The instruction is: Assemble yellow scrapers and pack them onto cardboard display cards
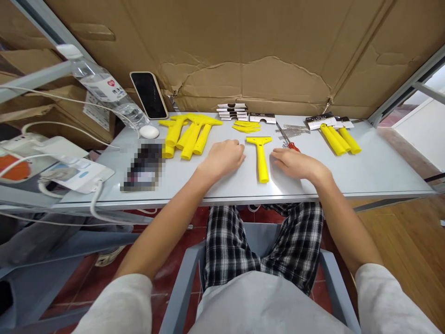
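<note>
A yellow scraper handle (262, 162) lies on the grey table between my two hands, its wide head toward the back. Just left of it my left hand (227, 157) rests on the tabletop, fingers curled into a loose fist with nothing seen in it. On the other side my right hand (294, 163) lies low with its fingers stretched toward the handle, not touching it. Behind that hand is a screwdriver (293, 146) with a red grip, partly covered. Thin metal blades (294, 131) lie beyond it. Several flat yellow pieces (246, 126) are stacked behind the handle.
More yellow scraper handles (191, 134) are piled at left. Scrapers with black-and-white card sleeves (333, 139) lie at right. Folded cards (232, 112) sit at the back. A phone (149, 95), water bottle (104, 88), white mouse-like object (149, 131) and power strip (74, 171) with cables occupy the left.
</note>
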{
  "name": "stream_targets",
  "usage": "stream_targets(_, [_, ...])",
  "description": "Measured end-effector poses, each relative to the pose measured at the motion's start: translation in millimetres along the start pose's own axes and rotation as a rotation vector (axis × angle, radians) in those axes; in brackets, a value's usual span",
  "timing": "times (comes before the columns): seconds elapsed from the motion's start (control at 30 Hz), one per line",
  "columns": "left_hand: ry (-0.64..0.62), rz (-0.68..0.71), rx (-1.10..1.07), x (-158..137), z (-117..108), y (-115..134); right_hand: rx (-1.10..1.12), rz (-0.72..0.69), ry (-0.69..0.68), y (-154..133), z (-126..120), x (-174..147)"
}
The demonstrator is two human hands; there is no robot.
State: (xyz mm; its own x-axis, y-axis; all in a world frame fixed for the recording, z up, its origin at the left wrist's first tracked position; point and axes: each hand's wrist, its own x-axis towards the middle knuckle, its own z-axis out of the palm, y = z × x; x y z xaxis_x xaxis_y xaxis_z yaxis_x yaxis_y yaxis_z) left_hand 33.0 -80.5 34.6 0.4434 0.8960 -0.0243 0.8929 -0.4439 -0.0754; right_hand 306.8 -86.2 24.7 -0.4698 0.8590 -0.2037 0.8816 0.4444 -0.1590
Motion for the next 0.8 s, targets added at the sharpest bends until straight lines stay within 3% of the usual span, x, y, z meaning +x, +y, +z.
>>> stream_targets(0.13, [0.039,0.007,-0.01,48,-5,-25,0.036,0.1,-0.096,14,-44,18])
stream_targets(0.3, [0.122,0.0,-0.013,87,6,-41,0.094,0.128,0.147,48,-75,73])
stream_targets(0.4, [0.135,0.028,-0.009,93,16,-44,0.03,0.179,0.253,67,-74,110])
stream_targets(0.53, [0.149,0.052,-0.044,93,24,-46,-0.051,0.228,0.262,76,-62,142])
stream_targets(0.8, [0.195,0.059,-0.16,91,22,-52,-0.145,0.239,0.283,67,-45,162])
